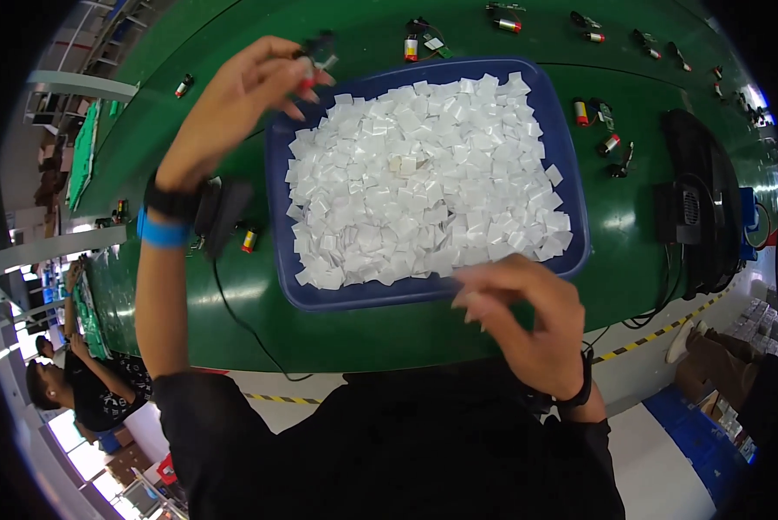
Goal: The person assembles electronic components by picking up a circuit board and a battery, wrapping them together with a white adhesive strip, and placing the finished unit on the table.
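Left hand [242,95] fingers pinch small motor part [317,54], axis blurred, unclear. Right hand [528,316] fingers pinch white square [473,299] over blue tray [571,173].

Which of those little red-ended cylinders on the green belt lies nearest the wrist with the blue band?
The small cylinder just left of the blue tray, beside the left hand's wristband; the others lie farther up the belt.
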`<state>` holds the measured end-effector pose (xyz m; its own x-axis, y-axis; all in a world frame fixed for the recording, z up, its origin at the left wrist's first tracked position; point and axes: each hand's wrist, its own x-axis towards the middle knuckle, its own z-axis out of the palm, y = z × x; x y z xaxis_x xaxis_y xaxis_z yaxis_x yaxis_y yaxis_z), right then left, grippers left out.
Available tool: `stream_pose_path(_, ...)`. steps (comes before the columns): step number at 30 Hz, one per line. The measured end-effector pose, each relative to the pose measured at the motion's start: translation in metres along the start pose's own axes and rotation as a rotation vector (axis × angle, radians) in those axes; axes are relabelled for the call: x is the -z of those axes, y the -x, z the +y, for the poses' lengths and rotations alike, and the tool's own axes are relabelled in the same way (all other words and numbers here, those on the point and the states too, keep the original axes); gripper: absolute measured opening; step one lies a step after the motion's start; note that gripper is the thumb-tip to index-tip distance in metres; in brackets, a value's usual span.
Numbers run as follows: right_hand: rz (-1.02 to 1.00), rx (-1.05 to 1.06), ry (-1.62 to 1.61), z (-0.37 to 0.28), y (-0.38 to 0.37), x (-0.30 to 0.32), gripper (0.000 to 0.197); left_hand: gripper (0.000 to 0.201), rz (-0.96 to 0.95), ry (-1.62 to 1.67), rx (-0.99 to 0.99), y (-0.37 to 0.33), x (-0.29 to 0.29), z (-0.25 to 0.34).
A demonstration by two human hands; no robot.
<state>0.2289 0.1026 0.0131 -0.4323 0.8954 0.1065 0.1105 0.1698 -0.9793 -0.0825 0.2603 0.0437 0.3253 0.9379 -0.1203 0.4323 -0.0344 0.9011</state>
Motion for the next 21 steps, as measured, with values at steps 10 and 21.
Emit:
stream_pose_path(10,0.158,0.137,-0.221,0.009,-0.023,-0.021,0.034,0.023,-0.1,0.404,0.09,0.102,-0.115,0.039)
stream_pose_path(21,-0.002,0.364,-0.257,0.015,-0.02,-0.007,0.023,0.019,-0.106,0.858,0.179,0.098,-0.126,0.025)
